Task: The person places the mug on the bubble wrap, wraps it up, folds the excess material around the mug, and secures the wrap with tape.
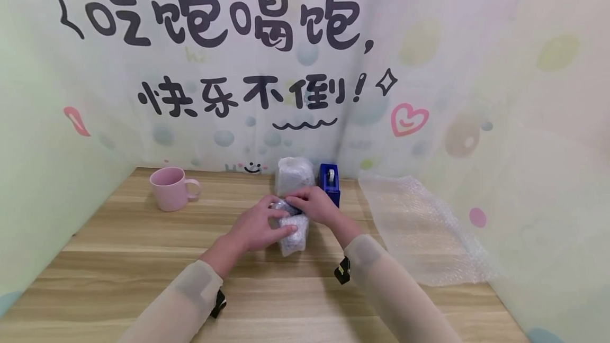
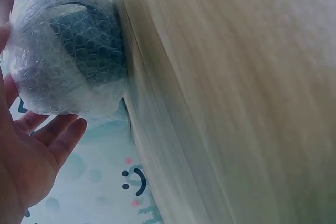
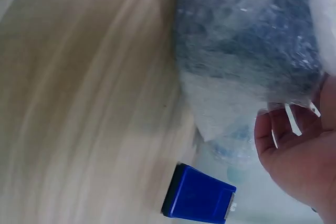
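Note:
A dark object wrapped in bubble wrap (image 1: 294, 234) rests on the table between my hands, its dark side showing through the clear wrap (image 2: 89, 45). My left hand (image 1: 259, 225) grips it from the left, thumb on the near part and fingers spread round the far part. From the right, my right hand (image 1: 315, 205) pinches the wrap at the top and far side; in the right wrist view its curled fingers (image 3: 286, 129) lie along the edge of the wrapped object (image 3: 247, 40). What exactly is inside the wrap cannot be made out.
Right behind stands another bubble-wrapped bundle (image 1: 294, 174), with a blue tape dispenser (image 1: 330, 181) beside it. A pink mug (image 1: 169, 189) stands at the back left. On the right lies a loose sheet of bubble wrap (image 1: 419, 232). A printed curtain (image 1: 214, 68) hangs behind the table.

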The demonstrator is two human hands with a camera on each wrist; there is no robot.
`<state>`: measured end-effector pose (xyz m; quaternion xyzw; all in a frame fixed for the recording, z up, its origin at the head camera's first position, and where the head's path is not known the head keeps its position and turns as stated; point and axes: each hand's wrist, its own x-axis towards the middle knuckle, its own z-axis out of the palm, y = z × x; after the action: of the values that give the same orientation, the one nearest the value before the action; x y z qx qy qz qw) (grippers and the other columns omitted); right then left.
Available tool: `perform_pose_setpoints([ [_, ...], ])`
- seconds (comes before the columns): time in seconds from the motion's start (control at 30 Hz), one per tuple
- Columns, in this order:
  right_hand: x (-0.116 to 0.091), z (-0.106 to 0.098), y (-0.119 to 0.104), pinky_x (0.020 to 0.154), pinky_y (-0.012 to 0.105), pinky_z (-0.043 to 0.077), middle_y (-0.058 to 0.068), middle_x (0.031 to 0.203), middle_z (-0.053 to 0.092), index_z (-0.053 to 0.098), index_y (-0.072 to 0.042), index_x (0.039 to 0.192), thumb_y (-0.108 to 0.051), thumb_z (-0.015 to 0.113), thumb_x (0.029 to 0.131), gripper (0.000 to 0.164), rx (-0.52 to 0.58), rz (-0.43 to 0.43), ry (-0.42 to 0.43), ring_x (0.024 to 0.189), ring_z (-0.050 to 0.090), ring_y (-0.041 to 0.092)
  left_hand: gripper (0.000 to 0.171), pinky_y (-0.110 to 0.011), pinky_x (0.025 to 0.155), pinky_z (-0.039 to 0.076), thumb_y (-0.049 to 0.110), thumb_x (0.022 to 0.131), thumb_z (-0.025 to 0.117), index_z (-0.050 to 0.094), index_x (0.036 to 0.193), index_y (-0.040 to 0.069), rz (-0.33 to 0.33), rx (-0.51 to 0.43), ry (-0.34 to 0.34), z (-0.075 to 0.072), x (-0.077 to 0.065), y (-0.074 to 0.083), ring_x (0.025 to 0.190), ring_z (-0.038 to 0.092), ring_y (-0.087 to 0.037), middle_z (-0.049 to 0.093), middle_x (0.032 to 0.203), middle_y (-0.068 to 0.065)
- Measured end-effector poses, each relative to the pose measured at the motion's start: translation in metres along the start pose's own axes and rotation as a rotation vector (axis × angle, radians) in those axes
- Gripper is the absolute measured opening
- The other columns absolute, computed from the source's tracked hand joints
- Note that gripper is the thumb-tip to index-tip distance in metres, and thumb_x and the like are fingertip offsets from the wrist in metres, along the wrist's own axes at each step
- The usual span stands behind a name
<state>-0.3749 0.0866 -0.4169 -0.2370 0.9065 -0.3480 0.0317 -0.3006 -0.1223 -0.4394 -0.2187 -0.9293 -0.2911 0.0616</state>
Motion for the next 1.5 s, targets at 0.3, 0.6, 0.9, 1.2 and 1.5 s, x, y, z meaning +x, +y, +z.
perform_pose_setpoints([
  [0.3,0.002,0.008,-0.001,0.097,0.039,0.058,0.005,0.12,0.079,0.083,-0.014,0.123,-0.033,0.06,0.115,0.031,-0.02,-0.017,-0.018,0.111,0.069,0.018,0.056,-0.057,0.103,0.058,0.059,0.099,0.074,0.079,0.135,0.017,-0.026,-0.011,0.006,-0.001,-0.002,-0.001,0.125,0.068,-0.038,0.053,0.158,-0.015],
  [0.6,-0.003,0.009,-0.001,0.11,0.049,0.056,0.009,0.134,0.074,0.079,-0.013,0.13,-0.034,0.057,0.116,0.034,0.004,0.039,-0.028,0.127,0.068,0.026,0.048,-0.054,0.099,0.06,0.058,0.106,0.064,0.081,0.132,0.021,-0.044,-0.015,0.006,0.001,0.001,0.0,0.117,0.07,-0.033,0.054,0.157,-0.013],
  [0.9,-0.002,0.009,0.002,0.107,0.047,0.057,0.007,0.131,0.077,0.08,-0.014,0.129,-0.036,0.058,0.115,0.034,0.023,0.059,-0.022,0.124,0.069,0.024,0.047,-0.054,0.103,0.059,0.059,0.103,0.069,0.083,0.128,0.022,-0.054,-0.011,0.012,0.002,0.006,0.003,0.123,0.069,-0.035,0.056,0.157,-0.014],
  [1.2,-0.008,0.005,0.002,0.103,0.046,0.058,0.008,0.129,0.077,0.079,-0.013,0.131,-0.037,0.058,0.115,0.036,0.018,0.05,0.045,0.117,0.069,0.024,0.063,-0.06,0.113,0.053,0.065,0.098,0.073,0.076,0.14,0.019,-0.042,-0.074,-0.061,0.001,0.003,-0.001,0.136,0.062,-0.04,0.047,0.165,-0.015],
  [1.5,-0.059,-0.016,-0.039,0.059,0.028,0.052,0.004,0.081,0.07,0.072,-0.011,0.1,-0.026,0.064,0.108,0.019,0.036,0.031,0.225,0.068,0.062,0.014,0.033,-0.066,0.121,0.046,0.031,0.113,0.059,0.075,0.134,0.012,-0.066,-0.448,0.08,-0.004,0.011,-0.008,0.148,0.055,-0.044,0.062,0.156,-0.017],
])
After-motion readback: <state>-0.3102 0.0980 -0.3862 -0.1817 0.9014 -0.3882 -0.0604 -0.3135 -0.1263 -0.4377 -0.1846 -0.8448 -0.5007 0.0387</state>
